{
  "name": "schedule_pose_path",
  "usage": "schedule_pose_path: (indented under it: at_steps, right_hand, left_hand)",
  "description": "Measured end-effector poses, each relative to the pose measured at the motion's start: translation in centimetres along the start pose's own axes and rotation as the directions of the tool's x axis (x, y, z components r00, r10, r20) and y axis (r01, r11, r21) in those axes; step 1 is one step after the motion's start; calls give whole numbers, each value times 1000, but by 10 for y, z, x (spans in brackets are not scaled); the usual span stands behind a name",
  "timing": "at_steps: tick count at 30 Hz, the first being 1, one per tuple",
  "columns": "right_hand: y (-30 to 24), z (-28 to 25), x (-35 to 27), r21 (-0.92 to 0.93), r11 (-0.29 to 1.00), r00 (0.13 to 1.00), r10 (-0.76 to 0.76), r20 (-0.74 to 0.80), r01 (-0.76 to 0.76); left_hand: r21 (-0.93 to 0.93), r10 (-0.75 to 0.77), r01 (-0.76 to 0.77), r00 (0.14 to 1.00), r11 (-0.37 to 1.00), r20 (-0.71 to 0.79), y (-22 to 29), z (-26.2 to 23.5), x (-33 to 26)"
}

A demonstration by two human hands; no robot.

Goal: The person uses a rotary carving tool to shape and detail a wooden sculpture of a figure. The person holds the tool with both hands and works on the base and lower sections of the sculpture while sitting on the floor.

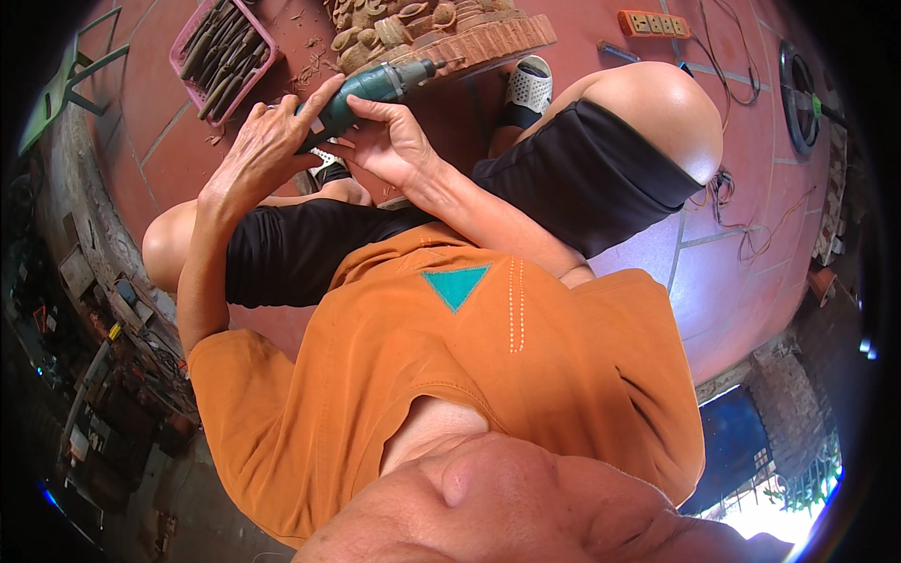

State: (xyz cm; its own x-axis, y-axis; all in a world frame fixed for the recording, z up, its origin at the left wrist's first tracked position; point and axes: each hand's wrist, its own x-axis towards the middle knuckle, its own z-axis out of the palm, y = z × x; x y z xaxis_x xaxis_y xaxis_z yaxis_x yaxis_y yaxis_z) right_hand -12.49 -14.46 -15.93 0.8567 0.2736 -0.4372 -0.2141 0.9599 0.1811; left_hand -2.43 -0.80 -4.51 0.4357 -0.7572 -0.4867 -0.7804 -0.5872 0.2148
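Note:
Between my two hands is a green rotary tool [375, 86], its slim bit pointing right toward the carved wood. My left hand [267, 141] is closed round its rear end, with the index finger stretched along the body. On the near side, my right hand [394, 141] grips the tool with the thumb on top; its other fingers are partly hidden. Just beyond the bit lies a carved wooden piece [497, 47] with rounded raised forms and a thick, rough edge. It is cut off by the top of the view.
A pink basket [267, 68] of wooden-handled tools stands at the far left, with wood shavings [314, 66] beside it. An orange power strip [654, 24] and cables [741, 80] lie at the far right, near a black ring-shaped object [798, 98]. A green chair [61, 89] stands left.

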Motion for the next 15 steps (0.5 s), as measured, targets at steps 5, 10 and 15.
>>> schedule_pose_path:
  at_steps: [5, 10, 15]
  right_hand:
    - [1, 2, -2, 18, 1000, 1000, -6, -22, 6]
    - [1, 0, -1, 21, 1000, 1000, -1, -8, 1]
    - [0, 5, -2, 0, 1000, 1000, -13, -17, 13]
  left_hand:
    - [-7, 25, -25, 999, 1000, -31, -3, 4, 0]
    - [7, 36, -36, 998, 999, -49, -4, 6, 0]
    - [19, 35, -34, 998, 999, -44, -2, 2, 0]
